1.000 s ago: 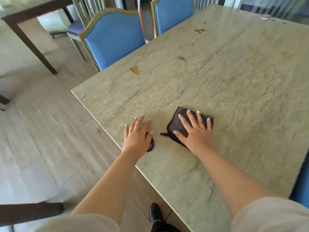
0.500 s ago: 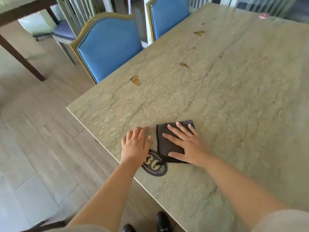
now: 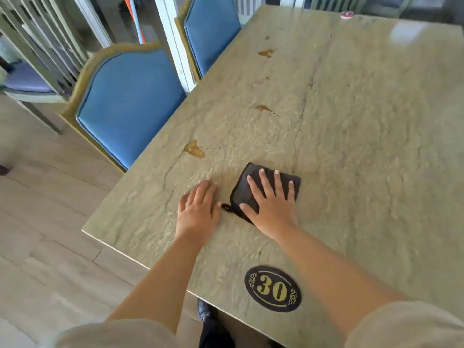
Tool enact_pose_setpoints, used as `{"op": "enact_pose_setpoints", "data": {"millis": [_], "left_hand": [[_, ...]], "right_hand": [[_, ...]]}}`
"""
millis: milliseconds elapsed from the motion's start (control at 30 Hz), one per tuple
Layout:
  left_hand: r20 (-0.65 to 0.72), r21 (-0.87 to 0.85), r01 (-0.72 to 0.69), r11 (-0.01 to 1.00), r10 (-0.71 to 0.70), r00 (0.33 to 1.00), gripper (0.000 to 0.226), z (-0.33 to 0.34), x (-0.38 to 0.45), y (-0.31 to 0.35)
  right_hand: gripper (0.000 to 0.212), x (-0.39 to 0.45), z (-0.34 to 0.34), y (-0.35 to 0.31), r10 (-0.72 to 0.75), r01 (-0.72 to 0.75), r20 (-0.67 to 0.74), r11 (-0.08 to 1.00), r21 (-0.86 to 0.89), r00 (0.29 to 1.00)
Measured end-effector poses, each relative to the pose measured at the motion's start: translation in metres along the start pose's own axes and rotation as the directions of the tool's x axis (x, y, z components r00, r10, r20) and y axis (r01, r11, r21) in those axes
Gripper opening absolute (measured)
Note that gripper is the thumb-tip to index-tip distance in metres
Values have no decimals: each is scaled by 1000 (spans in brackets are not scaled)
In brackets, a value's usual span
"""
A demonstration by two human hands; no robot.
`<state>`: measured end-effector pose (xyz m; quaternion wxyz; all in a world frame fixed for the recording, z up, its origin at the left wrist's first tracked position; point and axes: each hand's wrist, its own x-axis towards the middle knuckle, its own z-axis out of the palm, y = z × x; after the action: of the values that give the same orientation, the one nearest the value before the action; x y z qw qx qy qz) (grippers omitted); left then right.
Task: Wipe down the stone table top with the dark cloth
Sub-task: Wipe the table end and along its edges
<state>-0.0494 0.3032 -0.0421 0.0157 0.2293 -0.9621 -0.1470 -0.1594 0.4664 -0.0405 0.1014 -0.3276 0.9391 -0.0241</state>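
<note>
The stone table top (image 3: 364, 136) is greenish-grey and rough, filling the right of the view. A folded dark cloth (image 3: 244, 187) lies on it near the front left corner. My right hand (image 3: 271, 204) presses flat on the cloth with fingers spread, covering most of it. My left hand (image 3: 198, 212) rests flat on the bare stone just left of the cloth, fingers together, holding nothing. Brown stains mark the stone: one (image 3: 194, 149) just beyond my left hand, another (image 3: 263, 108) farther back, a third (image 3: 266, 53) near the far chair.
A black oval number plate reading 30 (image 3: 273, 288) sits on the table near its front edge. Two blue padded chairs (image 3: 130, 104) (image 3: 211, 33) stand along the left side. A small pink object (image 3: 347, 14) lies at the far edge. Wood floor lies left.
My right hand has pushed the cloth forward and to the right, away from the number plate. My left hand has slid forward too, and the plate now lies fully uncovered behind both hands.
</note>
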Motion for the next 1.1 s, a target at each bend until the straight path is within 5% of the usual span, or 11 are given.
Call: {"op": "enact_pose_setpoints", "data": {"millis": [67, 100, 200, 267, 367, 467, 733, 1000, 1100], "left_hand": [[10, 20, -4, 1000, 4, 1000, 49, -4, 7, -6], [1, 5, 14, 1000, -14, 1000, 48, -5, 9, -3], [-33, -112, -4, 994, 1, 999, 46, -7, 20, 21], [21, -200, -192, 961, 200, 980, 47, -4, 24, 48], [210, -66, -435, 898, 439, 874, 58, 13, 26, 84], [259, 115, -457, 882, 418, 871, 72, 29, 45, 93], [299, 168, -484, 859, 424, 855, 71, 26, 102, 98], [278, 110, -634, 766, 588, 759, 66, 4, -45, 10], [264, 161, -611, 775, 563, 783, 66, -13, -47, -46]], "right_hand": [[68, -5, -3, 1, -92, 101, -57, 975, 197, 994], [59, -10, -3, 4, -26, 69, -133, 941, 331, 991], [43, -31, 0, 13, 467, -256, -231, 762, 594, 854], [42, -43, 3, 10, 625, -379, -202, 665, 644, 754], [46, -45, 4, 8, 590, -392, -223, 728, 562, 776], [49, -40, 3, 12, 599, -384, -240, 720, 578, 764], [54, -36, 15, 17, 602, -344, -278, 711, 613, 749], [46, -64, 12, -17, 603, -311, -207, 638, 704, 770], [45, -80, 21, -55, 560, -291, -224, 683, 670, 798]]}}
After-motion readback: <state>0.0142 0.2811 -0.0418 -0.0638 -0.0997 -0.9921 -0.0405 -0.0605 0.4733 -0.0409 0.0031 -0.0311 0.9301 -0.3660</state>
